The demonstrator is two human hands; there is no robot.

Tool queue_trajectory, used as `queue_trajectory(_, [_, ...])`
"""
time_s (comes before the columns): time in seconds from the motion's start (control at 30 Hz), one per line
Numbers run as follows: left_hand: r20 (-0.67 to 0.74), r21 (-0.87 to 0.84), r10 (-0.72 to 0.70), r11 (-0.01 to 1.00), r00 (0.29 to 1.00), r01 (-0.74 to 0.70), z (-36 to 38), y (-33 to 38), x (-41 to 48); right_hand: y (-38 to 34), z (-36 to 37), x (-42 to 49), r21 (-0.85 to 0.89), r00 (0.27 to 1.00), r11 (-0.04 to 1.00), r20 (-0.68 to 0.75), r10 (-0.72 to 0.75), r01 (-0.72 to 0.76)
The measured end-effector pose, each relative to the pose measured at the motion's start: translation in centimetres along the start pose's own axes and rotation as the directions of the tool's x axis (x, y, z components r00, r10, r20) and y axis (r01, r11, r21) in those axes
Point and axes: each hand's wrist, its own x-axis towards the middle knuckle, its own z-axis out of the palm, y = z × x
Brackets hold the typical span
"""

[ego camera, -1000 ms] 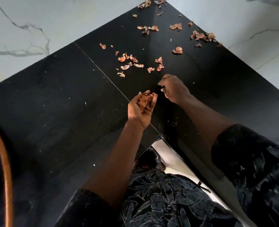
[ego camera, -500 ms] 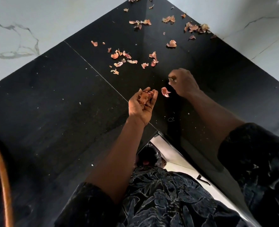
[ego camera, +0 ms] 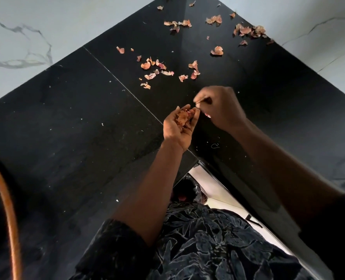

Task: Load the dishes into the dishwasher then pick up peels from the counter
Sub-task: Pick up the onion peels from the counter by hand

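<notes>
My left hand (ego camera: 178,128) is cupped palm up over the black counter (ego camera: 70,122) and holds a small heap of onion peels (ego camera: 184,116). My right hand (ego camera: 221,109) hovers just right of it, fingers curled, pinching a thin peel over the left palm. Several loose orange-pink peels (ego camera: 157,70) lie scattered on the counter beyond both hands. More peels (ego camera: 248,31) sit by the far right wall, and others (ego camera: 177,24) lie near the back corner.
White marble walls (ego camera: 26,27) meet behind the corner counter. A seam (ego camera: 123,83) runs diagonally across the black top. An orange curved rim (ego camera: 9,219) shows at the left edge. My patterned shirt (ego camera: 198,245) fills the bottom.
My right hand has moved left and back from the counter to the cupped left hand, bringing a peel with it. The loose peel beside the left hand is gone from the counter.
</notes>
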Motion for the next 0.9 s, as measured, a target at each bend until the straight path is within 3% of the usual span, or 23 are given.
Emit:
queue_trajectory(0.1, [-0.036,0.047,0.004,0.999,0.999,-0.003,0.6,-0.6,0.2,-2.8,1.7,-1.6,0.052,0.991,0.995,0.099,-0.088,0.083])
queue_trajectory(0.17, [-0.028,0.041,0.000,0.999,1.000,0.002,0.7,-0.8,0.4,-2.5,1.7,-1.4,0.055,0.997,0.996,0.044,-0.066,0.064])
queue_trajectory(0.3, [0.039,-0.074,-0.038,0.996,0.999,0.041,0.3,-0.4,0.5,2.9,-0.1,0.4,-0.063,0.956,0.967,-0.180,0.232,-0.246])
queue_trajectory(0.37, [0.051,-0.075,-0.034,0.996,0.998,0.038,0.1,-0.3,0.3,5.5,0.7,0.4,-0.159,0.932,0.918,-0.079,0.355,-0.363])
queue_trajectory(0.47, [0.060,-0.070,-0.029,0.997,0.998,0.033,-0.2,-0.1,0.3,5.5,3.3,-0.6,-0.263,0.953,0.932,0.106,0.284,-0.249])
queue_trajectory(0.57, [0.059,-0.065,-0.021,0.998,0.998,0.025,-0.2,0.4,0.4,4.9,4.5,-1.0,-0.256,0.979,0.948,0.024,0.201,-0.188])
queue_trajectory(0.73, [0.037,-0.055,-0.009,0.998,0.999,0.011,-0.6,0.7,0.3,4.4,2.1,-0.9,-0.035,0.948,0.955,-0.138,0.287,-0.294])
queue_trajectory(0.9, [-0.028,0.017,-0.005,1.000,1.000,0.006,-0.2,0.1,0.2,-1.1,1.4,-0.7,0.020,0.996,0.997,-0.047,0.079,-0.078])
